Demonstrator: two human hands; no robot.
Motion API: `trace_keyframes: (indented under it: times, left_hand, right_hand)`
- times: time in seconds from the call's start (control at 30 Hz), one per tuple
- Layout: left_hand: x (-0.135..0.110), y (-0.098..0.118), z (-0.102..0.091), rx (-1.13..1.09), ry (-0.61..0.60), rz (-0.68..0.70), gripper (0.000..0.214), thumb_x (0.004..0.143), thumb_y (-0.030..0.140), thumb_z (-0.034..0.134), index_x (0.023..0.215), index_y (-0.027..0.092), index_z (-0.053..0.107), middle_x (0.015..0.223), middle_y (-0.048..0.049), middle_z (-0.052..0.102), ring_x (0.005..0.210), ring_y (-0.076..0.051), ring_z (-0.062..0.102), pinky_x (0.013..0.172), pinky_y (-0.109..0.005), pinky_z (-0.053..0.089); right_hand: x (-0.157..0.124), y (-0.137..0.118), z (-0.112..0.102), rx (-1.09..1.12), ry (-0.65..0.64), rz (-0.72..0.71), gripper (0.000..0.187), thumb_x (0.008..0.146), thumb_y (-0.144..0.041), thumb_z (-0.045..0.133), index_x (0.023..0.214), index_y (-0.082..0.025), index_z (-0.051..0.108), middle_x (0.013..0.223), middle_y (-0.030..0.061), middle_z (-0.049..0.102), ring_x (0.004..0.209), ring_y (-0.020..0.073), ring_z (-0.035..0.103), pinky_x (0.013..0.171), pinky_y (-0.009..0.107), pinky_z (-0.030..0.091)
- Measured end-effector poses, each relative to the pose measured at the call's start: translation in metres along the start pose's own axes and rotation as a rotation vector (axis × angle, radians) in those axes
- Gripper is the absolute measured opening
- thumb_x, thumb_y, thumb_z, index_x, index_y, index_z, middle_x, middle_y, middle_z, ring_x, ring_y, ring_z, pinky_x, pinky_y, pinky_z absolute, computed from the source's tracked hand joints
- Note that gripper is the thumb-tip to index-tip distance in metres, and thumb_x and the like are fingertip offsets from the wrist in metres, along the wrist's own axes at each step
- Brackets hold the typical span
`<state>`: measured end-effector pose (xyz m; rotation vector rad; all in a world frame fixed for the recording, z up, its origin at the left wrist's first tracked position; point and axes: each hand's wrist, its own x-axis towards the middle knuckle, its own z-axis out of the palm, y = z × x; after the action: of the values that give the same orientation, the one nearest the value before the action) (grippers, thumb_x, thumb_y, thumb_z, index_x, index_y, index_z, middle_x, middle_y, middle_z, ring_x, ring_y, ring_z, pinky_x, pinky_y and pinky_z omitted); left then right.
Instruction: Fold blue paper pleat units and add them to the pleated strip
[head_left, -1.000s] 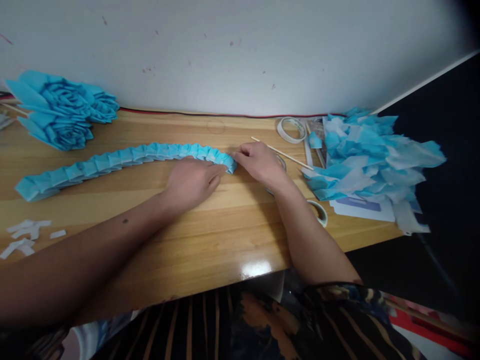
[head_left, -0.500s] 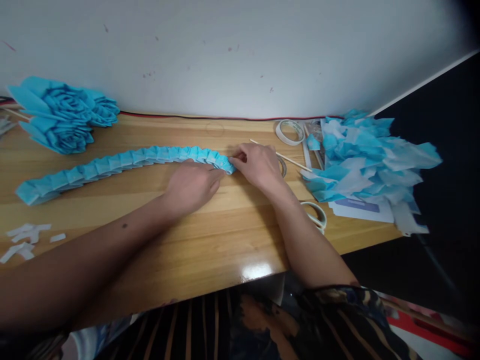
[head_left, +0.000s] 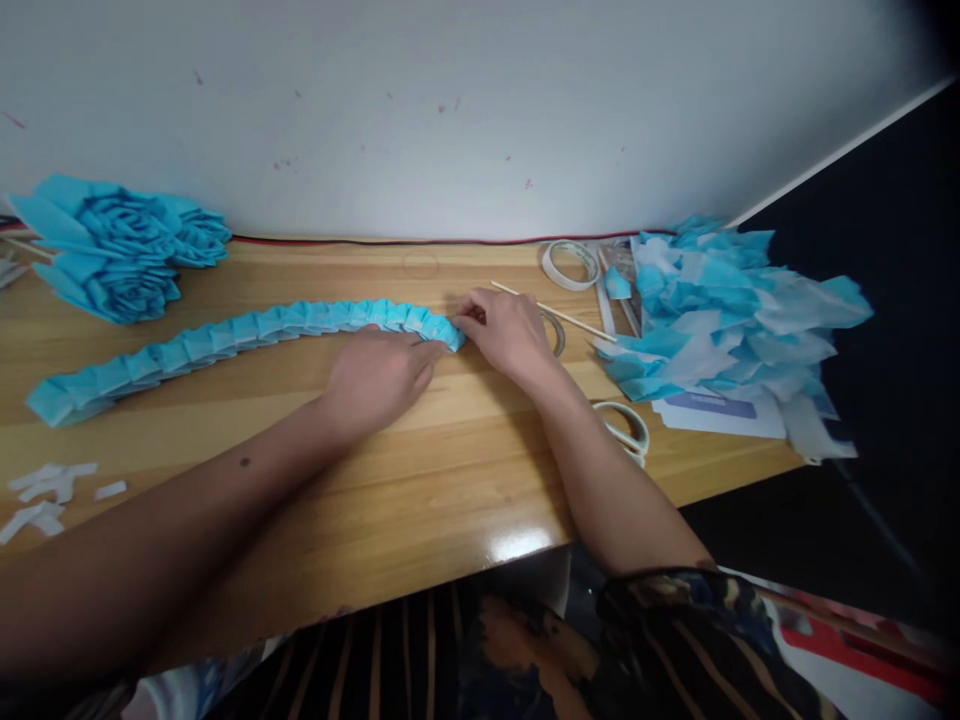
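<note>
1. Workpiece position: the blue pleated strip (head_left: 247, 335) lies on the surface (head_left: 450, 480) in a shallow arc. It runs roughly parallel to the far edge, its right end under both hands; the full length rests flat, which likely keeps the folds in order.
2. Left hand (head_left: 379, 380): back upward, wrist low, forearm angled in from the near edge. The extended index finger lies against the strip near its right end, apparently to steady it. The other fingers are hidden; whether they grip cannot be told.
3. Right hand (head_left: 506, 325): wrist bent inward, forearm crossing the near edge. Thumb and index finger meet on the strip's right tip, seemingly pinching the last fold while the left hand bears on the length beside it.
4. Far edge, left portion: blue flowers (head_left: 131, 240) lie grouped, apart from the strip.
5. Far edge, right portion: a tape roll (head_left: 574, 284) and a thin stick (head_left: 553, 312) lie near the right hand, probably for easy reach.
6. Right edge: loose blue sheets (head_left: 720, 310) are heaped and overhang it.
</note>
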<state>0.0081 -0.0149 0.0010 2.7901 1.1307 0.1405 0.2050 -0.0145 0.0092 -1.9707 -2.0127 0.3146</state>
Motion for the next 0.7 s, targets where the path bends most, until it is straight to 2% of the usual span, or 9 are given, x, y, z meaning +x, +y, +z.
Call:
trace_keyframes:
  times: [0.17,0.3,0.5,0.6,0.7]
  left_hand:
    - [0.000,0.000,0.000,0.006,-0.013,0.005,0.034,0.102,0.021,0.045,0.110,0.024,0.078,0.099,-0.0078,0.080,0.089,-0.026,0.072,0.077,-0.037,0.044]
    - [-0.001,0.000,0.001,0.007,-0.001,0.003,0.032,0.102,0.022,0.047,0.110,0.024,0.078,0.097,-0.0075,0.080,0.088,-0.025,0.072,0.077,-0.037,0.045]
    - [-0.001,-0.001,0.002,0.008,0.013,0.019,0.033,0.102,0.022,0.047,0.112,0.024,0.078,0.097,-0.0078,0.080,0.090,-0.026,0.073,0.076,-0.038,0.046]
    - [-0.001,-0.001,0.002,0.017,0.000,0.022,0.033,0.102,0.022,0.047,0.112,0.024,0.078,0.098,-0.0075,0.080,0.090,-0.026,0.073,0.076,-0.038,0.046]
    - [-0.002,-0.001,0.001,0.012,-0.003,0.021,0.034,0.102,0.022,0.046,0.112,0.024,0.079,0.100,-0.0075,0.080,0.092,-0.027,0.073,0.077,-0.039,0.046]
  right_hand:
    - [-0.001,0.006,-0.008,-0.001,0.052,-0.002,0.018,0.097,-0.022,0.060,0.097,-0.023,0.079,0.102,0.0041,0.082,0.092,0.0223,0.071,0.084,0.035,0.042]
    - [-0.006,0.012,-0.011,0.030,0.110,-0.086,0.031,0.096,-0.014,0.054,0.109,-0.024,0.080,0.109,0.0046,0.081,0.099,0.0221,0.071,0.089,0.035,0.044]
    - [-0.011,0.009,-0.010,-0.008,0.009,-0.142,0.042,0.095,-0.009,0.049,0.107,-0.030,0.083,0.112,0.0031,0.080,0.109,0.0246,0.070,0.096,0.039,0.044]
    - [-0.011,0.007,-0.009,-0.042,-0.026,-0.124,0.041,0.094,-0.008,0.049,0.104,-0.029,0.083,0.114,0.0035,0.081,0.113,0.0259,0.070,0.098,0.041,0.043]
    - [-0.010,0.007,-0.010,-0.062,-0.004,-0.078,0.040,0.095,-0.009,0.049,0.113,-0.026,0.080,0.117,0.0060,0.080,0.113,0.0274,0.071,0.096,0.041,0.044]
